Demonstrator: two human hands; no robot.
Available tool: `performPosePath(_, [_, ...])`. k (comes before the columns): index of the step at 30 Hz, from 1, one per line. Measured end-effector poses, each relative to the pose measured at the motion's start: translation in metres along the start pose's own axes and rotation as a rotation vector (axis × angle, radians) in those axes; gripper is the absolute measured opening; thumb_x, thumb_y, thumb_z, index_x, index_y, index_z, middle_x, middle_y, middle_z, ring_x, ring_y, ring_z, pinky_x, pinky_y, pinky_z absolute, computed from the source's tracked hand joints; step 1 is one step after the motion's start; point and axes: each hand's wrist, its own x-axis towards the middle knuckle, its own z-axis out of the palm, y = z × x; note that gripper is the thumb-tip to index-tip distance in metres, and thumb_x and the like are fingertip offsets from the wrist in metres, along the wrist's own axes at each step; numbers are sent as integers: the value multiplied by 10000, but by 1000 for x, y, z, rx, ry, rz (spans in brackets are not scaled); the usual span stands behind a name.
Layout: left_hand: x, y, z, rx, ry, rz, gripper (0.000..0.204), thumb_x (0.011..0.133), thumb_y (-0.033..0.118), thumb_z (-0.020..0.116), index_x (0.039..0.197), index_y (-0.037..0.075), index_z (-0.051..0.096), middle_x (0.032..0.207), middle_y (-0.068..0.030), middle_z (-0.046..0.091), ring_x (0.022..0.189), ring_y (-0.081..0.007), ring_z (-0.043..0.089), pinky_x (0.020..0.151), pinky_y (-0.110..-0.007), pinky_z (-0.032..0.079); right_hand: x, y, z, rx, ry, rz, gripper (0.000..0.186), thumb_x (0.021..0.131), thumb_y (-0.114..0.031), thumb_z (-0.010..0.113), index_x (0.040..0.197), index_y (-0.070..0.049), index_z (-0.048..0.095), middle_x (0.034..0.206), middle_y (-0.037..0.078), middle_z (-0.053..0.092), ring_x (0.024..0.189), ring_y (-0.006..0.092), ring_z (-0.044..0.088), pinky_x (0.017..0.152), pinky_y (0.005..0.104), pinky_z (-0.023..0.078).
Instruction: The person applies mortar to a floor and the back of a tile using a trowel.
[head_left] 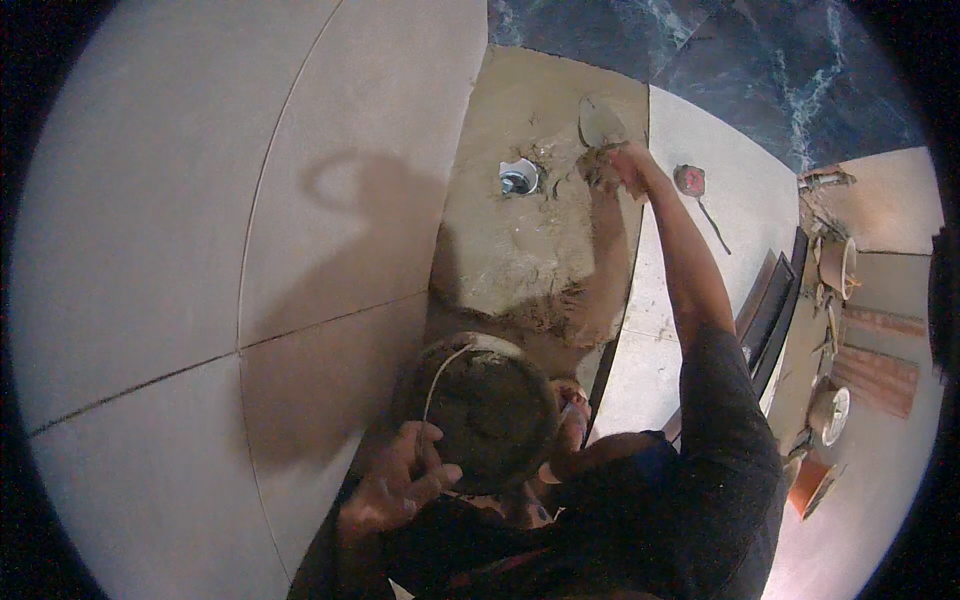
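My left hand point(400, 480) is closed at the near-left rim of a round, dark bucket point(490, 410) with mortar smeared inside; its thin pale handle point(432, 385) runs up from my fingers. With my arm stretched forward, my right hand point(632, 170) grips a trowel, whose pointed grey blade point(600, 122) lies over a bed of wet grey-brown mortar point(500, 250). The trowel's grip is mostly hidden by my hand. Left of the trowel, a white drain pipe point(520, 177) opens in the mortar, some of it rough around the edge.
Large beige tiles point(340, 110) line the left side, dark blue marbled ones point(720, 60) the far end. A red-and-grey tool point(690, 180) with a thin dark handle lies on the pale slab point(730, 140) at right. Long dark bars point(772, 310) and several buckets point(828, 412) stand beyond.
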Motion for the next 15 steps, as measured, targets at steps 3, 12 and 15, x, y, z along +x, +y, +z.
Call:
performPosePath(3, [3,-12,2,73,51,20,503,845,247,703,1156,-38,428,745,-42,542,671,-147,529,630,-314,440,-42,-12,-2,68,55,50,395,924,-381,511,1054,-22,614,674,49,563,557,144,536,497,308,442])
performPosePath(12, [-2,-2,4,137,76,105,409,898,215,634,1155,-36,440,727,-71,546,632,-150,548,619,-319,451,-299,-120,-60,152,-182,-402,327,791,-119,616,1104,-24,599,823,70,615,724,151,552,646,312,460])
performPosePath(15, [-5,-18,5,90,143,117,373,917,207,605,1144,-42,447,725,-79,549,624,-146,558,609,-317,451,-353,-158,-76,-75,-373,-522,312,792,-186,617,1074,-52,619,906,175,654,826,310,632,721,406,498])
